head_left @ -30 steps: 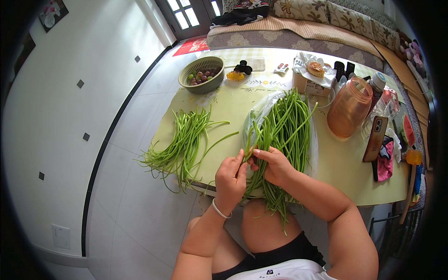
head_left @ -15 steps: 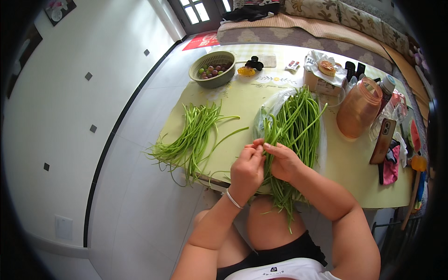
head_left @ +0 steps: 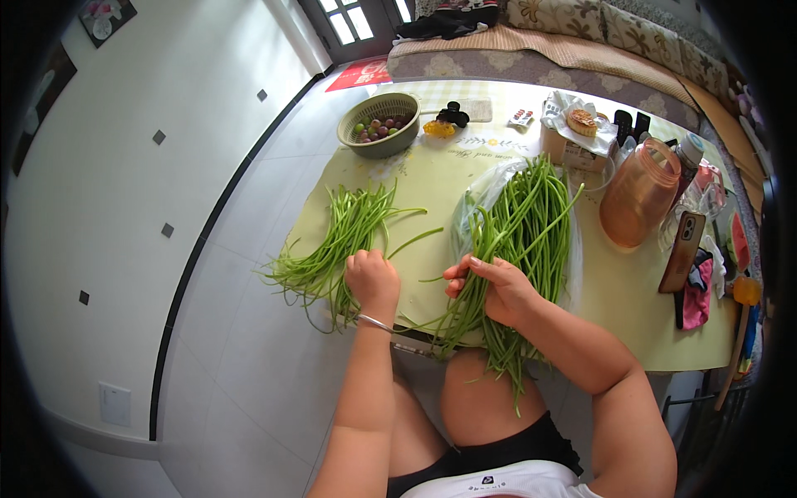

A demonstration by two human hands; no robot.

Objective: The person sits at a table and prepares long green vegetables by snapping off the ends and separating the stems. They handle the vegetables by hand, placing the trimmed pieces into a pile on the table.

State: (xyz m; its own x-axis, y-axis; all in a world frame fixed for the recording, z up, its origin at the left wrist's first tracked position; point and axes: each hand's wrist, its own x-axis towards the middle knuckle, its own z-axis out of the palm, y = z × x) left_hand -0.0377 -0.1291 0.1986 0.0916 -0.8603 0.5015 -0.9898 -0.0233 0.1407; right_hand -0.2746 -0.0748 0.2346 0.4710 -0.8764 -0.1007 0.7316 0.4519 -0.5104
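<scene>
A loose pile of long green vegetable stems (head_left: 359, 217) lies at the table's left edge, some tips hanging over it. My left hand (head_left: 372, 282) is at the near right side of this pile, fingers curled down; what they hold, if anything, is hidden. A larger bunch of green stems (head_left: 531, 224) rests on a clear plastic bag (head_left: 490, 187) in front of me, its lower ends drooping over the table edge above my thigh. My right hand (head_left: 502, 290) is closed round some stems at the bunch's near left side, thumb and fingertips to the left.
On the yellow table (head_left: 423, 187), a colander of grapes (head_left: 382, 129) stands far left, beside a black hair claw (head_left: 453, 113). To the right are a boxed pastry (head_left: 582, 123), an orange translucent jug (head_left: 638, 195), a bottle (head_left: 689, 153) and a phone (head_left: 682, 251). A sofa (head_left: 540, 62) runs behind.
My left hand has moved left, away from my right hand, to the edge of the left pile. My right hand stays at the large bunch, with its stems hanging a little further left.
</scene>
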